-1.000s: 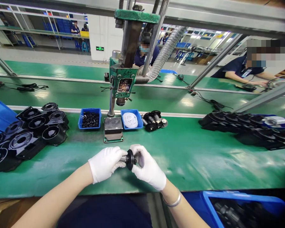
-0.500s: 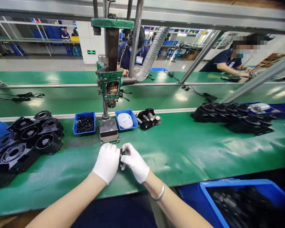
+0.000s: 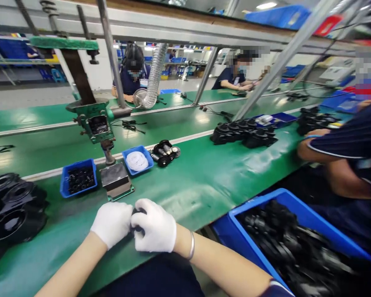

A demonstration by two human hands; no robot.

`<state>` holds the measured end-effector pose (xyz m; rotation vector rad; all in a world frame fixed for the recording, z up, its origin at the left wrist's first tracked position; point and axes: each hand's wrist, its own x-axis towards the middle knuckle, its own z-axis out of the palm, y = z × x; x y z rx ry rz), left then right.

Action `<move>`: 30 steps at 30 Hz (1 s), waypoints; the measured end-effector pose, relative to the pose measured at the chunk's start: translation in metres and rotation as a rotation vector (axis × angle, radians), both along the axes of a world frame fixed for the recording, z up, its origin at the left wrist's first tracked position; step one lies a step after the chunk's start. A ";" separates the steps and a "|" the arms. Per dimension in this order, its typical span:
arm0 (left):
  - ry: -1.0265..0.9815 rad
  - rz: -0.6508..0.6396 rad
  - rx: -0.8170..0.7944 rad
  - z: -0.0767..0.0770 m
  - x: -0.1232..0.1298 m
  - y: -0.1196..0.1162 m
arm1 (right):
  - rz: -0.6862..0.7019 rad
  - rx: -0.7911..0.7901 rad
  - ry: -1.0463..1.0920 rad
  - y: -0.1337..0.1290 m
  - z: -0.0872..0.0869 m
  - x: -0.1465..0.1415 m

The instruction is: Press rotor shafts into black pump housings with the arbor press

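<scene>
Both my hands wear white gloves and meet over the near part of the green table. My right hand (image 3: 154,226) curls its fingers around a small black round part (image 3: 138,218). Against the other side of that part, my left hand (image 3: 113,222) is closed on it, its fingertips mostly hidden. The part is largely covered by the gloves, so its exact kind does not show. Just beyond my hands is a metal block (image 3: 114,176) on a base plate, under the green press (image 3: 95,121).
A blue bin (image 3: 64,181) holds small black parts; another (image 3: 142,169) holds white rings. Black-and-silver parts (image 3: 163,152) lie beside them. Black housings (image 3: 10,206) stand left, more (image 3: 241,132) stand right. A large blue crate (image 3: 250,246) of black parts is near a co-worker (image 3: 355,161).
The view has swung right, bringing the crate and the co-worker at the right into fuller sight. My right hand has wrapped further around the black part, and both hands remain together.
</scene>
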<state>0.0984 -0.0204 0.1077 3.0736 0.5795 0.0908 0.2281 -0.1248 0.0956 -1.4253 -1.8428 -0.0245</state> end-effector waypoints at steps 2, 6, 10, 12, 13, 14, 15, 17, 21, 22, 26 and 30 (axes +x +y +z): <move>-0.041 0.035 0.042 0.002 -0.003 0.005 | -0.003 0.033 0.140 -0.003 0.002 0.001; -0.170 0.228 0.137 0.007 -0.024 0.037 | -0.050 -0.061 0.494 -0.009 0.002 0.013; -0.328 0.406 0.155 0.008 -0.043 0.059 | -0.010 -0.124 0.792 -0.010 -0.001 0.025; -0.381 0.403 0.091 0.005 -0.041 0.053 | 0.083 -0.187 1.052 -0.009 -0.001 0.027; -0.398 0.389 0.050 0.003 -0.039 0.047 | 0.128 -0.242 1.198 -0.009 -0.002 0.027; -0.407 0.370 0.013 0.001 -0.035 0.039 | 0.166 -0.306 1.336 -0.008 -0.002 0.026; -0.421 0.347 -0.039 0.000 -0.032 0.031 | 0.198 -0.365 1.455 -0.007 -0.002 0.025; -0.508 0.298 -0.227 -0.002 -0.026 0.016 | 0.251 -0.434 1.629 -0.006 -0.003 0.023; -0.797 0.179 -0.680 -0.004 -0.025 -0.001 | 0.333 -0.447 1.800 -0.005 -0.007 0.020; -0.829 0.146 -0.701 -0.004 -0.025 -0.003 | 0.339 -0.456 1.821 -0.005 -0.007 0.019; -0.857 0.059 -0.598 -0.004 -0.024 -0.008 | 0.365 -0.495 1.860 -0.006 -0.009 0.014; -0.836 0.072 -0.653 -0.004 -0.022 -0.015 | 0.399 -0.510 1.869 -0.007 -0.013 0.008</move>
